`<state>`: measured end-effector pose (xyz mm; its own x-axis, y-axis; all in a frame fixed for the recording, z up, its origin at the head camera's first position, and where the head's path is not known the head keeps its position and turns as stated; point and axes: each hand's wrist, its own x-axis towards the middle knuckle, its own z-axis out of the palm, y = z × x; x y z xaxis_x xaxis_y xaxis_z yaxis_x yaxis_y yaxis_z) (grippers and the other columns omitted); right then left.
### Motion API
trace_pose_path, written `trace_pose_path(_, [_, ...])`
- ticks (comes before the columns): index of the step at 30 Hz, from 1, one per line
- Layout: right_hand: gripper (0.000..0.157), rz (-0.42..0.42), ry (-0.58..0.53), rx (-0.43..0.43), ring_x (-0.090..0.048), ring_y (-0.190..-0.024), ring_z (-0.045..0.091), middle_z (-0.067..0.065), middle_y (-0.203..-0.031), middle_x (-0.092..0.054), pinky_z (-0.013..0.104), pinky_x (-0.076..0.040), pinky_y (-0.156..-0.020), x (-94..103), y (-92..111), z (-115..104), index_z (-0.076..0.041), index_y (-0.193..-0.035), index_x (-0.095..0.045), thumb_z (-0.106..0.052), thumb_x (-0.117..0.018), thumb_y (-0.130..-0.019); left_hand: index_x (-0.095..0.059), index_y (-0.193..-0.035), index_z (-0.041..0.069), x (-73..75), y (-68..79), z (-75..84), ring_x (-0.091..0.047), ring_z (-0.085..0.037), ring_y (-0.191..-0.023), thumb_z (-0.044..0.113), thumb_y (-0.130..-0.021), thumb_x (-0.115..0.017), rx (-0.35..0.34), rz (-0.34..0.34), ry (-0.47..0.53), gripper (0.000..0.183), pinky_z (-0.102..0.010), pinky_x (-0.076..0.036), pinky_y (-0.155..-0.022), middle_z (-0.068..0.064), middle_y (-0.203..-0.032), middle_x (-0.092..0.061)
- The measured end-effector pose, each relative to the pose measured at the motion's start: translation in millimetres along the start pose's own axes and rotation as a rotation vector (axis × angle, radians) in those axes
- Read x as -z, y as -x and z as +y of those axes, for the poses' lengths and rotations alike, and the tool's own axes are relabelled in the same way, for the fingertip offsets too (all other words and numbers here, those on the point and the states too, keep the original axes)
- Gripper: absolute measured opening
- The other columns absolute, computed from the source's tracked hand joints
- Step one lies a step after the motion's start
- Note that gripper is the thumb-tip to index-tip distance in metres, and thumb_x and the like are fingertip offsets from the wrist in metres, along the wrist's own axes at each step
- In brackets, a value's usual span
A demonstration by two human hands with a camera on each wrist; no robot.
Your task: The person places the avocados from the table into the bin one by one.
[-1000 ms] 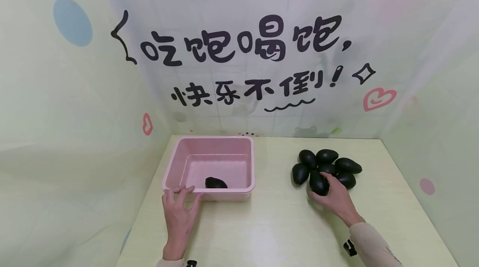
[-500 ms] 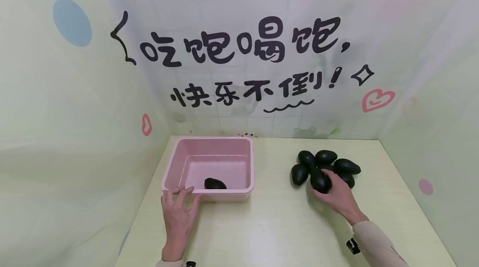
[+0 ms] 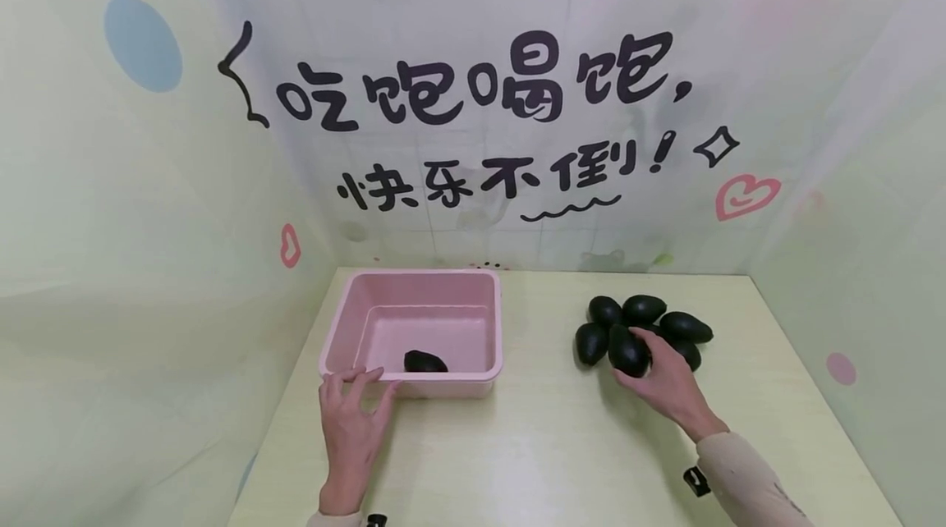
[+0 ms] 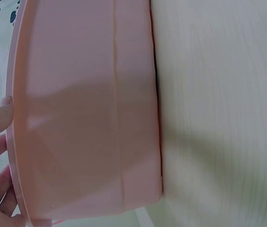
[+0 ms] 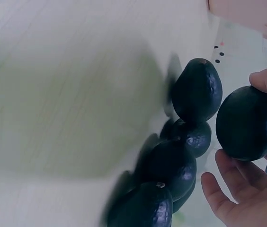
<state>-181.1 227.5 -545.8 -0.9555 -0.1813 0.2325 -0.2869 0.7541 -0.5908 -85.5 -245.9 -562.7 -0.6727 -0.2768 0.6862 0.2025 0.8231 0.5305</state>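
In the head view, my left hand (image 3: 347,420) holds the near rim of a pink plastic bin (image 3: 424,387) at its left corner. The left wrist view shows the thumb and fingertips (image 4: 3,113) along that rim, with the bin's outer wall below. One dark avocado (image 3: 424,361) lies inside the bin near the front. My right hand (image 3: 668,387) grips another dark avocado (image 3: 628,353) between thumb and fingers. In the right wrist view this held avocado (image 5: 248,124) is raised off the table. Behind it lies a cluster of several avocados, including one standing out at the left (image 3: 591,344).
A pale wood-look table (image 3: 532,445) carries the bin on the left and the avocados on the right. Printed cloth walls (image 3: 488,240) with black lettering enclose its back and sides. A black strap piece (image 3: 696,481) shows at my right sleeve.
My right hand has lifted the avocado slightly from the front of the cluster and turned it a little more upright. The left hand and the bin stay in place.
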Motion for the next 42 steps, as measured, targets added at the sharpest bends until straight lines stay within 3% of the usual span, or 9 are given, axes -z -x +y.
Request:
trace_pose_path(10, [0.074, 0.005, 0.012, 0.022, -0.064, -0.128, 0.043, 0.023, -0.141, -0.066, 0.061, -0.051, -0.104, 2.0, -3, -6, -0.001, -0.145, -0.056, -0.027, -0.089, -0.084, -0.078, -0.097, 0.002, -0.5, -0.7, -0.4, -0.053, -0.046, -0.100, 0.012, -0.073, -0.095, -0.006, 0.016, 0.022, 0.032, -0.056, -0.039, -0.095, -0.029, -0.108, -0.065])
trace_pose_path(22, [0.074, -0.026, 0.000, 0.052, -0.066, -0.125, 0.042, 0.023, -0.137, -0.068, 0.060, -0.053, -0.103, 7.6, -14, -20, -0.001, -0.144, -0.056, -0.027, -0.090, -0.083, -0.078, -0.096, 0.002, -1.6, -0.7, -0.7, -0.052, -0.046, -0.100, 0.010, -0.072, -0.095, -0.018, 0.032, 0.033, 0.031, -0.052, -0.038, -0.091, -0.027, -0.107, -0.065])
trace_pose_path(29, [0.074, -0.055, 0.000, 0.059, -0.066, -0.125, 0.041, 0.023, -0.139, -0.067, 0.059, -0.054, -0.102, 6.6, -16, -25, -0.003, -0.145, -0.055, -0.027, -0.090, -0.084, -0.077, -0.097, 0.002, -1.7, -0.4, -0.6, -0.052, -0.047, -0.100, 0.010, -0.071, -0.095, -0.016, 0.030, 0.035, 0.032, -0.063, -0.038, -0.099, -0.026, -0.107, -0.064])
trace_pose_path(35, [0.075, -0.061, 0.004, 0.088, -0.066, -0.126, 0.040, 0.022, -0.140, -0.068, 0.059, -0.054, -0.102, 5.3, -17, -30, -0.003, -0.145, -0.056, -0.029, -0.090, -0.084, -0.077, -0.096, 0.002, -1.6, -0.1, -1.9, -0.053, -0.046, -0.099, 0.010, -0.071, -0.095, -0.031, 0.041, 0.029, 0.032, -0.053, -0.038, -0.092, -0.026, -0.106, -0.065])
trace_pose_path(42, [0.076, -0.071, 0.022, 0.101, -0.065, -0.128, 0.042, 0.022, -0.140, -0.067, 0.059, -0.054, -0.103, 4.2, -18, -36, -0.002, -0.145, -0.057, -0.032, -0.090, -0.083, -0.077, -0.097, 0.002, -1.7, 0.3, -1.5, -0.052, -0.046, -0.100, 0.010, -0.071, -0.095, -0.010, 0.028, 0.025, 0.032, -0.051, -0.038, -0.091, -0.027, -0.108, -0.065])
